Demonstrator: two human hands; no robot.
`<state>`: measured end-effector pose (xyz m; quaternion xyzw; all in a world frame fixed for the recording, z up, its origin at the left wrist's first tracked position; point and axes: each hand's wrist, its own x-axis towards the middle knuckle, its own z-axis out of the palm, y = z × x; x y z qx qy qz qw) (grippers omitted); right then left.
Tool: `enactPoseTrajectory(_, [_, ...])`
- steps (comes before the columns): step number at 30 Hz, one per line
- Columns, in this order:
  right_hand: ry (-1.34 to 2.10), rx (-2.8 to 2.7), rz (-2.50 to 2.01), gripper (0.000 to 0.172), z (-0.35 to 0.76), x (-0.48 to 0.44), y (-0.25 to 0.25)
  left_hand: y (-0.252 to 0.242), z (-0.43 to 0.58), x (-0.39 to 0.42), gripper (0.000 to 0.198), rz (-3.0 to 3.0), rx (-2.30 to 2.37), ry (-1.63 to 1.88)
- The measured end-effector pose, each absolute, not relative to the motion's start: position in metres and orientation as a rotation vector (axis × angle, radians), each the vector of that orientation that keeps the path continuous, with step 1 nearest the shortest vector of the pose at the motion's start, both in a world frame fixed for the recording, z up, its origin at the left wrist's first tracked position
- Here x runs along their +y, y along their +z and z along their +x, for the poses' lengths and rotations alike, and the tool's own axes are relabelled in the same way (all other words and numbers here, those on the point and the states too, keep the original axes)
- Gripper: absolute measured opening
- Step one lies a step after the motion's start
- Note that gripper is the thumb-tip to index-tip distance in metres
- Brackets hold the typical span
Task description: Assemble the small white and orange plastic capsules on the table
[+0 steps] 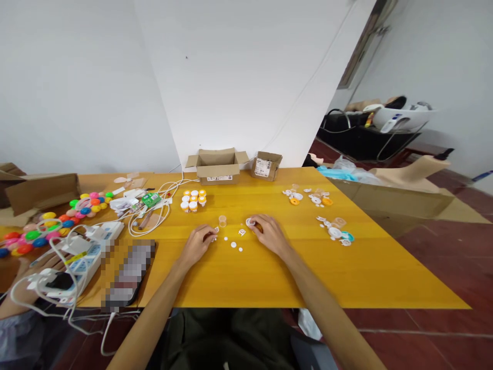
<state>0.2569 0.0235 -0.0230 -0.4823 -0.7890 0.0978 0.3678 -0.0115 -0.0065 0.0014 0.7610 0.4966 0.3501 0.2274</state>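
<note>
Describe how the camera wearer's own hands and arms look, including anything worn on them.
The left hand and right hand are without gloves, and no watch or bracelet shows on either wrist. Both forearms are bare as far as the picture reaches, with no sleeves in view. Whether any ring is worn is too small to tell.

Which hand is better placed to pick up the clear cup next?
Probably the left hand: its fingertips are nearer the clear cup, while the right hand appears occupied with a white round piece.
</note>
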Motion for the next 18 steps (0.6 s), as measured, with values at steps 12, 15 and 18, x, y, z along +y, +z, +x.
enactPoseTrajectory(12, [0.160,-2.052,-1.206,0.018,0.256,0.011,-0.022,0.001,-0.009,-0.007,0.015,2.157,1.348,0.930])
enactPoseTrajectory(15, [0.142,-2.023,-1.197,0.019,0.252,0.005,-0.018,0.003,-0.008,-0.007,0.014,2.192,1.339,0.919])
enactPoseTrajectory(18, [0.140,-2.044,-1.158,0.018,0.245,-0.007,-0.015,0.004,-0.006,-0.007,0.014,2.241,1.333,0.954])
